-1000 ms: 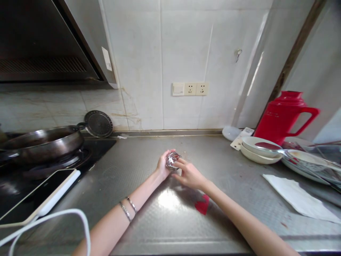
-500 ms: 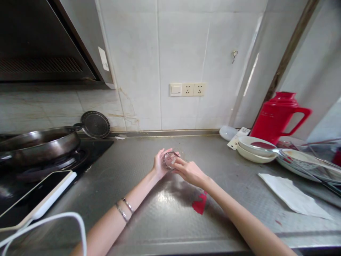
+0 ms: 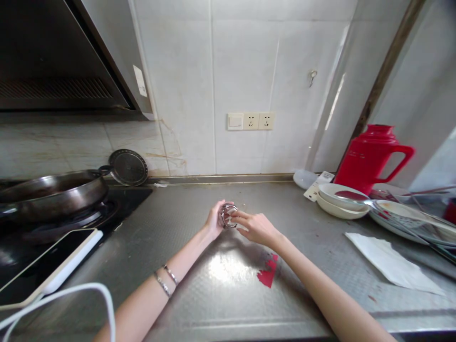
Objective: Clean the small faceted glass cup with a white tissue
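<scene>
A small clear round glass [image 3: 228,207] is tilted over the counter, its mouth turned toward my right hand. My left hand [image 3: 215,219] wraps around it from the left and behind. At the mouth, my right hand [image 3: 257,228] has its bent fingertips at or just inside the rim. Whether those fingers pinch some small thing is hidden by the glass and its reflections. Two bracelets [image 3: 166,280] circle my left forearm. Below my right wrist, a torn red patch [image 3: 268,271] lies flat on the metal counter [image 3: 221,304].
On the left are a pan [image 3: 60,192] on the stove, a round dark disc [image 3: 128,167] and a phone [image 3: 50,266] with a white cable [image 3: 89,287]. To the right stand a red thermos [image 3: 366,156], stacked bowls [image 3: 338,209], plates with utensils and a paper tissue [image 3: 392,261].
The glass has turned in my left hand, so its rim faces more to the right. My right fingers have shifted and spread slightly at its mouth.
</scene>
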Motion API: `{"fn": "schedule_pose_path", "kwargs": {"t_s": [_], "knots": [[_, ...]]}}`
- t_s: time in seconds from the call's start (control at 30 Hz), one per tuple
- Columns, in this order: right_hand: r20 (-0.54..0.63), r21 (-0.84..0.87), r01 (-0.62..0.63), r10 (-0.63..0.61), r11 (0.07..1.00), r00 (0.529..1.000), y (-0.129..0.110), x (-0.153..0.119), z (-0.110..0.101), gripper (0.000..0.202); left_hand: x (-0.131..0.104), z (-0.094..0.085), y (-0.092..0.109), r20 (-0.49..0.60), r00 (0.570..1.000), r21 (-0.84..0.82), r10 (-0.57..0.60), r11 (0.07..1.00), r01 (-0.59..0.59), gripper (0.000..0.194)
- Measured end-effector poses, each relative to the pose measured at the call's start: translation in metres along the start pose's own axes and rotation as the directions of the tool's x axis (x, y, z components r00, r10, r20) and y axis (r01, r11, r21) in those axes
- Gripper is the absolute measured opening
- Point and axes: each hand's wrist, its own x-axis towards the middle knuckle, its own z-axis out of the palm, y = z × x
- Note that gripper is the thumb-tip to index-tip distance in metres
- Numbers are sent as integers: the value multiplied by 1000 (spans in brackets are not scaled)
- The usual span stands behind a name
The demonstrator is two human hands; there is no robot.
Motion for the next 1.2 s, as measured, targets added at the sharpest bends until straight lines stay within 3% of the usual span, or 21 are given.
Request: {"fn": "schedule_pose_path", "kwargs": {"t_s": [0.13,0.23,0.33,0.43,0.53,0.8,1.03,1.2], "knots": [[-93,255,-38,64,966,994,-11,5,18,36,-2,1,0,-31,993,-52,114,992,-116,23],[-168,557,-12,126,830,978,-21,11,34,33,-3,3,-1,-52,987,-104,151,982,-156,25],[-215,667,1,191,745,958,-25,14,44,22,-5,6,-3,-62,984,-139,169,975,-176,29],[-303,561,35,167,827,938,-20,14,45,15,-9,11,-5,-50,987,-159,151,975,-157,32],[-314,365,32,91,930,945,-11,9,37,14,-13,16,-7,-5,993,-183,118,976,-117,35],[-74,-71,47,-53,996,996,6,-2,-12,24,-8,7,2,156,988,-153,-13,987,37,46],[15,-129,134,-133,983,991,8,-2,-13,27,-4,-2,6,153,966,-32,-210,976,217,48],[-1,-162,90,-92,983,996,6,1,-5,24,-6,4,1,44,988,-3,-146,989,146,33]]}}
